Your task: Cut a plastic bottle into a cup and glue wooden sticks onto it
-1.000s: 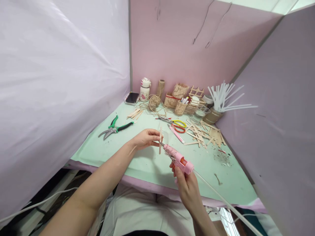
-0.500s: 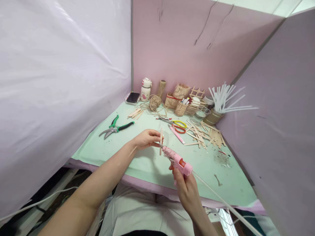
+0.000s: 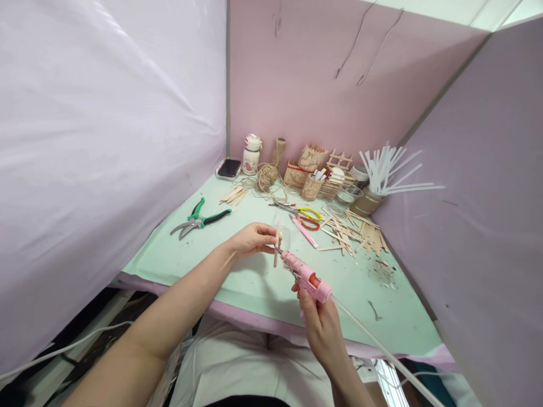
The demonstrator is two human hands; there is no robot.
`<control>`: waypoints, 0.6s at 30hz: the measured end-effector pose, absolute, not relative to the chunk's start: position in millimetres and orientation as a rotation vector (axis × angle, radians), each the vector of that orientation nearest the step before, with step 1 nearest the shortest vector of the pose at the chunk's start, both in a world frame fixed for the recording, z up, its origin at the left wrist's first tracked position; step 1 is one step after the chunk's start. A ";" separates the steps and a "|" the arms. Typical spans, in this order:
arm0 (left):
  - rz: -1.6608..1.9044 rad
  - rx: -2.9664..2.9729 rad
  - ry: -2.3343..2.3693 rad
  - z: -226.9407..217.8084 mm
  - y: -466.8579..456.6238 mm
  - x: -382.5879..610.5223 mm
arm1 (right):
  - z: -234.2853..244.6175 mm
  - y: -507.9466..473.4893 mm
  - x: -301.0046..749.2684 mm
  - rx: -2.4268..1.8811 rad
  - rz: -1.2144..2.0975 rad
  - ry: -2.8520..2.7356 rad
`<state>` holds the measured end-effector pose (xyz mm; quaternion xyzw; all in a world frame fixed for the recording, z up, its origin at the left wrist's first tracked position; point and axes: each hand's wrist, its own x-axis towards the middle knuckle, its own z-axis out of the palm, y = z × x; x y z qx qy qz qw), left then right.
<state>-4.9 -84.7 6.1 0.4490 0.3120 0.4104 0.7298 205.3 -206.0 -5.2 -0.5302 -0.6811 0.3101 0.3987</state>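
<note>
My left hand [image 3: 255, 240] pinches a thin wooden craft stick [image 3: 276, 259], held upright just above the table. Behind the stick, close to my fingertips, is a small clear plastic piece [image 3: 287, 237]; whether my fingers touch it I cannot tell. My right hand [image 3: 319, 319] is wrapped round the handle of a pink hot glue gun [image 3: 303, 274]. Its metal nozzle points at the stick and lies at or very near its surface. A long white glue stick [image 3: 377, 339] runs out of the gun's back towards the lower right.
Green-handled pruning shears [image 3: 197, 220] lie left of my hands. Beyond them are scissors [image 3: 307, 217], a pink pen-like tool [image 3: 305, 233] and loose craft sticks [image 3: 343, 232]. A twine ball [image 3: 267, 177], bottle [image 3: 251, 155], phone [image 3: 229, 168] and pot of white glue sticks [image 3: 369, 200] stand farther back.
The glue gun's nozzle has shifted very slightly along the craft stick, and the stick's lower end has tilted a little to the left. Both hands keep their holds.
</note>
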 end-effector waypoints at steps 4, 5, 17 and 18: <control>0.893 1.005 0.675 6.0 -85.7 -4.7 | -8.8 -204.3 205.4 -1.346 0.807 -1.709; 0.890 1.008 0.677 6.1 -86.0 -4.8 | -9.8 -204.0 205.5 -1.356 0.810 -1.705; 0.917 0.972 0.680 9.2 -85.2 -4.3 | -3.5 -206.6 206.8 -1.323 0.748 -1.741; 0.912 0.977 0.678 9.0 -85.5 -4.4 | -2.4 -206.5 206.0 -1.314 0.736 -1.743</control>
